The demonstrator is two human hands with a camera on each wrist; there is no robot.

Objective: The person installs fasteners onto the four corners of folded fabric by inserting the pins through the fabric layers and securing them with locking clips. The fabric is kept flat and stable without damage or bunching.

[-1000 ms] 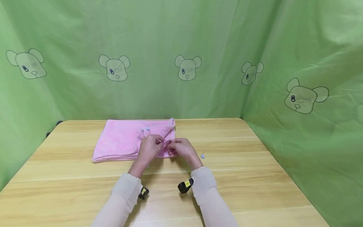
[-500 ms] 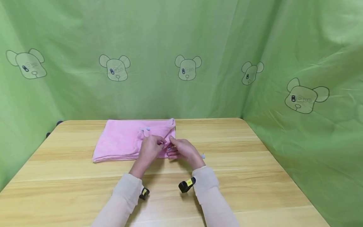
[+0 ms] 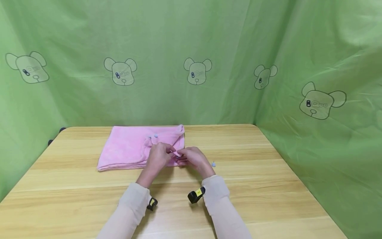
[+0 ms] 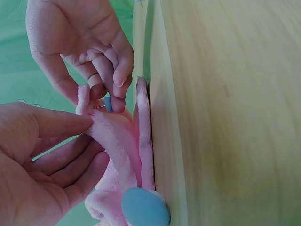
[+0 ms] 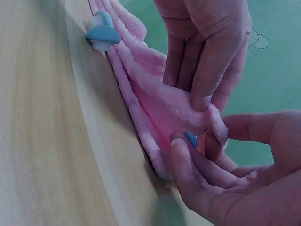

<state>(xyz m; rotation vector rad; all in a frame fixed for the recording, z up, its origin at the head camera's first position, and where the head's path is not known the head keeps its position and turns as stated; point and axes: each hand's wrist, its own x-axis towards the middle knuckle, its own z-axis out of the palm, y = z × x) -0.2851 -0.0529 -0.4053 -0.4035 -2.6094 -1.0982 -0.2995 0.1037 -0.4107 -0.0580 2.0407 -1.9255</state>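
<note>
Left hand (image 3: 157,157) and right hand (image 3: 194,159) each pinch the raised near-right edge of a pink cloth (image 3: 125,142) folded on the table (image 3: 253,202). The right thumb, lifted half a second ago, now presses that edge, apparently steadying it. A blue-headed pin (image 5: 192,138) touches a right fingertip beside the edge; whether its tip pierces the cloth is hidden.
</note>
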